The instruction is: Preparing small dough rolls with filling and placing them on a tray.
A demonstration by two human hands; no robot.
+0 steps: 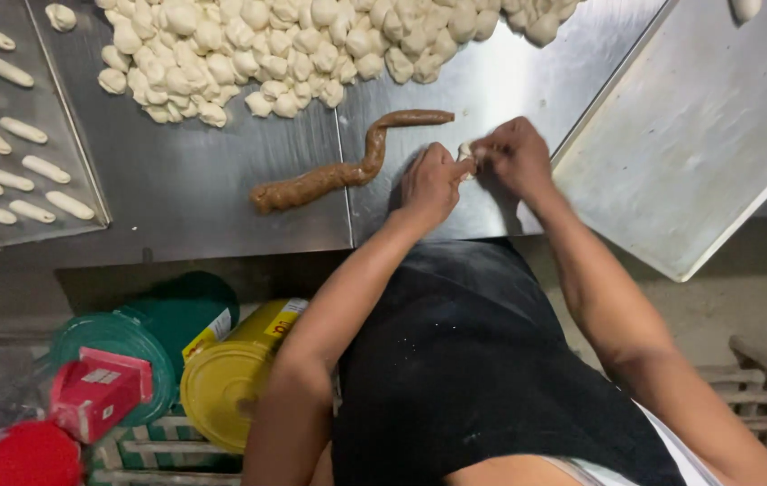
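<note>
left hand (433,180) and right hand (511,155) meet, pinched on a small dough piece (466,153); press evenly, fingertips close, beside the brown filling rope (347,166).

Both forearms reach forward and converge. The left hand (431,183) and right hand (514,155) meet fingertip to fingertip, fingers curled and pinching.

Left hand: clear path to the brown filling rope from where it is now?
Probably yes. The left hand sits just right of the brown filling rope on the steel table, with only bare metal between. But both hands pinch a small dough piece, so it is occupied.
</note>
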